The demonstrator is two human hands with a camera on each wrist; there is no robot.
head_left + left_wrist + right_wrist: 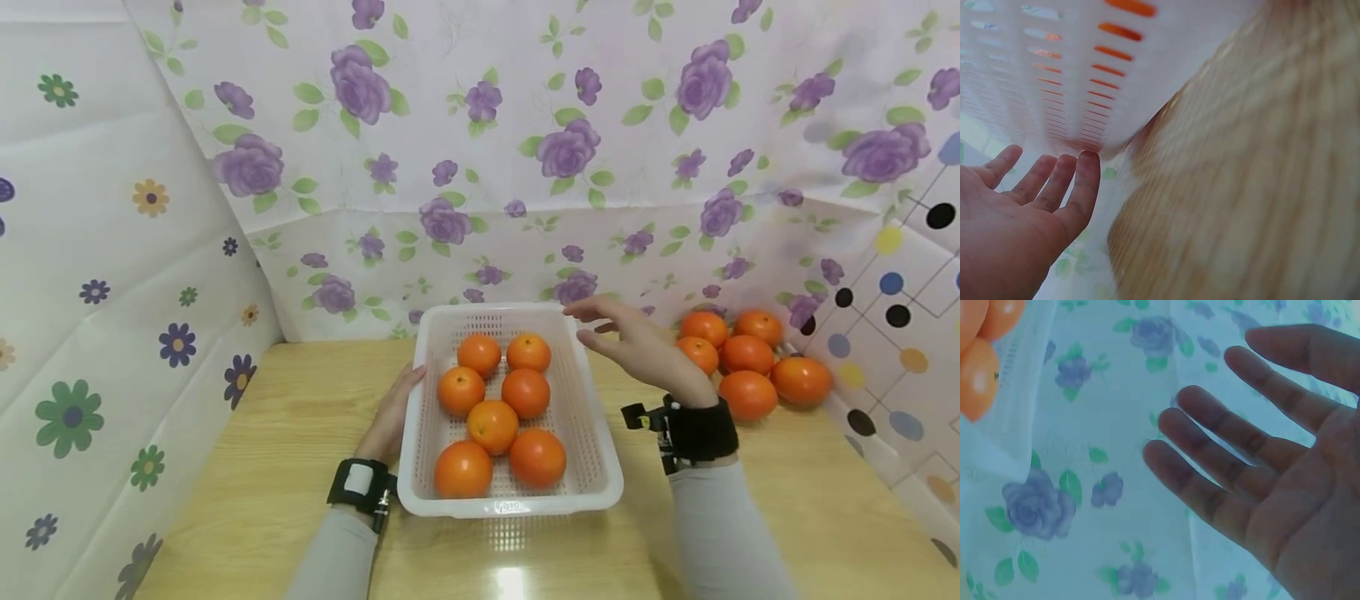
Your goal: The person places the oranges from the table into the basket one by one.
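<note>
A white perforated plastic basket (pixel 558 504) holds several oranges (pixel 492 427). My left hand (pixel 390 417) is along its left side. In the left wrist view, the fingers of that hand (pixel 1029 231) are extended, with the tips against or very near the slotted basket wall (pixel 1166 69); exact contact cannot be told. Beside the far right corner of the basket, my right hand (pixel 645 346) is raised with nothing in it. Seen from the right wrist, this hand (pixel 1291 500) has its fingers loosely extended and apart from the basket (pixel 1022 412).
Several more oranges (pixel 747 395) are grouped on the right of the wooden table (pixel 285 433), behind the right wrist. Flower-patterned sheeting (pixel 510 250) stands at the back, and patterned sheets flank the left (pixel 120 333) and right (pixel 915 275).
</note>
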